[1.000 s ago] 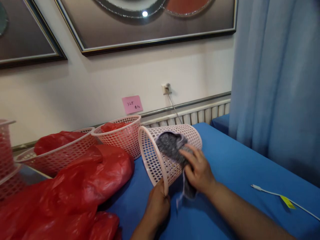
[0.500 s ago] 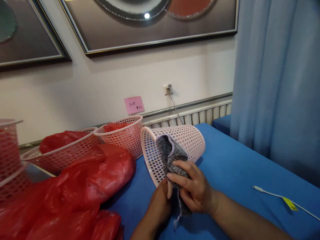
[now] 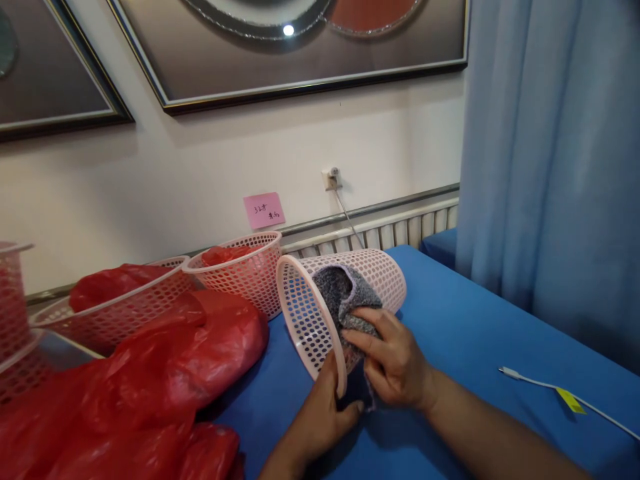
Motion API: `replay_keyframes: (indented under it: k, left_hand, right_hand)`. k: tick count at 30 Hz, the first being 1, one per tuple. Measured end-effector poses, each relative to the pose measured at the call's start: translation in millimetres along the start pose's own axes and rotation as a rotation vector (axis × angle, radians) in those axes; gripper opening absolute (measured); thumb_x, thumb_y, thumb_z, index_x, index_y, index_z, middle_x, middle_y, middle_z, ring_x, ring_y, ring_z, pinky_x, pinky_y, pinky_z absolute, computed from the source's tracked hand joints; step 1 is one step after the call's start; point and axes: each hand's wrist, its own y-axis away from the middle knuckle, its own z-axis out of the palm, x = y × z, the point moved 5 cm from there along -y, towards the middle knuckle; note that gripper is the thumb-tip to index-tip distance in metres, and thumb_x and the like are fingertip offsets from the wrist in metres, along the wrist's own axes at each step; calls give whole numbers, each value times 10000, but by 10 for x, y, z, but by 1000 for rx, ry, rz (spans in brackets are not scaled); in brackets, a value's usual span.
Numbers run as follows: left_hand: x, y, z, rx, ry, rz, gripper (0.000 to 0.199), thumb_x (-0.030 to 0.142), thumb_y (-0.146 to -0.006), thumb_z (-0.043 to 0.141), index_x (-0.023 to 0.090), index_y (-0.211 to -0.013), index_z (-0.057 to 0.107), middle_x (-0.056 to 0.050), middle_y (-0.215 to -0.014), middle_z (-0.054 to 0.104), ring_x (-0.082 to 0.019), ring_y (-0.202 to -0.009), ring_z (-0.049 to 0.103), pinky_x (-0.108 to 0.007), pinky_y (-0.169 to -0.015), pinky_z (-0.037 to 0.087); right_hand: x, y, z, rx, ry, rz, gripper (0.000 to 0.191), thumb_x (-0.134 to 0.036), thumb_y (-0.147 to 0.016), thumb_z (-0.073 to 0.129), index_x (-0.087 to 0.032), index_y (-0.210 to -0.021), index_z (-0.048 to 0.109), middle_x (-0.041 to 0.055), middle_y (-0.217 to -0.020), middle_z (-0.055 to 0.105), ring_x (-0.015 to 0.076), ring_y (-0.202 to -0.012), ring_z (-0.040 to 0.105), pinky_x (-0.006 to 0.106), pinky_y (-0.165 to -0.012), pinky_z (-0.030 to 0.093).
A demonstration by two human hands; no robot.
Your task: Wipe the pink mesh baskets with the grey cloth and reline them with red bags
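A pink perforated plastic basket [image 3: 387, 275] lies on its side on the blue-covered table, its mouth facing left toward me. My left hand [image 3: 317, 417] grips the near lower part of its rim, fingers inside the mouth and the thumb apart outside. In my right hand [image 3: 397, 360] is a grey knitted cloth [image 3: 367, 293] with a pale purple edge. The fingers press this cloth to the outer wall of the basket just behind the rim. One end of it folds open, and a loose thread hangs below.
Red plastic bags [image 3: 200, 353] are heaped at the left. Behind them stand pink baskets with red plastic inside, such as one small basket [image 3: 250, 272]. A white cable [image 3: 540, 385] with a yellow tag lies on the right. A blue curtain [image 3: 520, 160] hangs beyond.
My right hand has pushed the grey cloth further over the basket's outer side, and its folded end has spread wider. My left thumb has moved out, away from the rim.
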Motion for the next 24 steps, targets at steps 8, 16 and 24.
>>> replay_keyframes:
  k: [8, 16, 24]
  left_hand:
    - [296, 18, -150, 169, 190, 2, 803, 703, -830, 695, 207, -1452, 582, -128, -1362, 694, -376, -1310, 609, -517, -1145, 478]
    - [380, 27, 15, 93, -142, 37, 543, 515, -1020, 496, 250, -1491, 548, -111, -1497, 610, -308, -1411, 534, -513, -1222, 385]
    - [253, -12, 265, -13, -450, 75, 597, 164, -897, 599, 292, -1478, 571, -113, -1460, 603, -293, -1310, 579, -467, -1161, 461]
  right_hand:
    - [-208, 46, 186, -115, -111, -55, 556, -131, -721, 529, -197, -1261, 644, 125, -1245, 630, 243, -932, 622, 411, -775, 595]
    - [789, 238, -62, 200, 302, 544, 489, -127, -826, 498, -188, -1281, 667, 163, -1359, 592, 326, -1267, 597, 563, -1081, 519]
    - [176, 131, -48, 132, 38, 228, 500, -136, -859, 528, -225, -1341, 627, 132, -1459, 563, 286, -1328, 582, 503, -1100, 516]
